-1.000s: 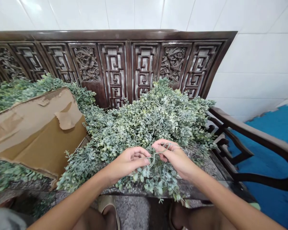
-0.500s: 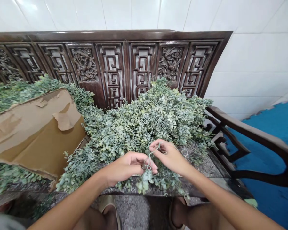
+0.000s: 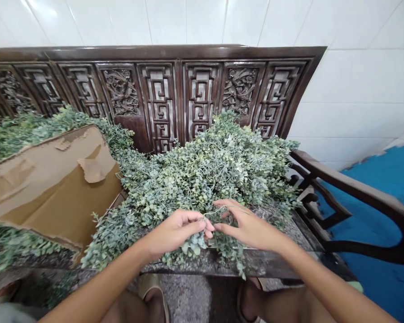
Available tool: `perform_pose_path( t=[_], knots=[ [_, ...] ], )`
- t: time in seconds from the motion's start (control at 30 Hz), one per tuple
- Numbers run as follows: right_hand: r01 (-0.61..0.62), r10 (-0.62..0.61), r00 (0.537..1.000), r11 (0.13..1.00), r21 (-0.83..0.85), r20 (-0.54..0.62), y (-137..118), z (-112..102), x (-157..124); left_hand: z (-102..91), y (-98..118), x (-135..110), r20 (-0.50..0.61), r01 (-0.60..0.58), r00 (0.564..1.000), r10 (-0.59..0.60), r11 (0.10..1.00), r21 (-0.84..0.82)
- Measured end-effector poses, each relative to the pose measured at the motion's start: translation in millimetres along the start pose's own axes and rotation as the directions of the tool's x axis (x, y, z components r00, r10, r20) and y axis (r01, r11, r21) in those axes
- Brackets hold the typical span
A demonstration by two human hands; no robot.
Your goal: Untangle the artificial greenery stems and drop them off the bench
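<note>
My left hand [image 3: 175, 231] is closed, with thumb and fingers pinching the stem of an artificial eucalyptus sprig [image 3: 194, 244]. The sprig's pale green leaves hang below those fingers at the front of the bench seat. Just to the right, my right hand [image 3: 251, 226] has its thumb and fingers apart, and a thin stem runs beside its fingers. Whether that hand touches the stem is hard to tell. Behind both hands rises a large heap of the same artificial greenery [image 3: 218, 166], spilling toward the seat's front edge.
A torn cardboard box flap [image 3: 60, 193] lies over more greenery at the left. The dark carved wooden bench back [image 3: 178, 53] stands behind the heap, against white wall tiles [image 3: 205, 20]. A wooden armrest [image 3: 353, 188] bounds the right side, beside blue matting [image 3: 384, 179].
My right hand's fingers have spread from a pinch on the stem. My left hand has shifted slightly left and its thumb now presses on the stem.
</note>
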State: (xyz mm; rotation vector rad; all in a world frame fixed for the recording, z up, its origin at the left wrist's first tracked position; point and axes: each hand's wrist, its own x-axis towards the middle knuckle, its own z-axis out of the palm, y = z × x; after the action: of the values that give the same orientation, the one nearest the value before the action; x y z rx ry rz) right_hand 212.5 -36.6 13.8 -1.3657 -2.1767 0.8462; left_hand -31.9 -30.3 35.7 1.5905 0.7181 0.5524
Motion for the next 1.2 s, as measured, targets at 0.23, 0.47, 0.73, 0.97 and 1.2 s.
perform_pose_path(
  t=[0.23,0.47,0.73,0.97,1.2],
  knots=[
    [-0.131,0.137,0.99,0.983,0.126,-0.036,23.2,-41.7,-9.2,-4.7,-6.5,-1.4,-0.107,0.025,0.994,0.009,0.95,0.313],
    [0.225,-0.21,0.955,0.973,0.048,-0.21,-33.8,-12.9,-3.2,-1.0,-13.4,-2.3,-0.017,-0.155,0.976,0.216,0.751,0.641],
    [0.314,-0.308,0.942,0.949,0.028,-0.131,-40.0,8.9,3.9,-6.6,-17.8,-2.7,-0.035,-0.106,0.981,0.192,0.674,0.732],
    [0.326,-0.322,0.94,0.945,0.018,-0.114,-36.0,10.0,5.1,-3.9,-17.1,-5.0,-0.037,-0.103,0.98,0.193,0.665,0.74],
    [0.322,-0.322,0.943,0.947,-0.021,-0.078,-34.6,7.6,3.7,-0.4,-14.7,-6.0,-0.047,-0.096,0.979,0.196,0.659,0.746]
  ],
)
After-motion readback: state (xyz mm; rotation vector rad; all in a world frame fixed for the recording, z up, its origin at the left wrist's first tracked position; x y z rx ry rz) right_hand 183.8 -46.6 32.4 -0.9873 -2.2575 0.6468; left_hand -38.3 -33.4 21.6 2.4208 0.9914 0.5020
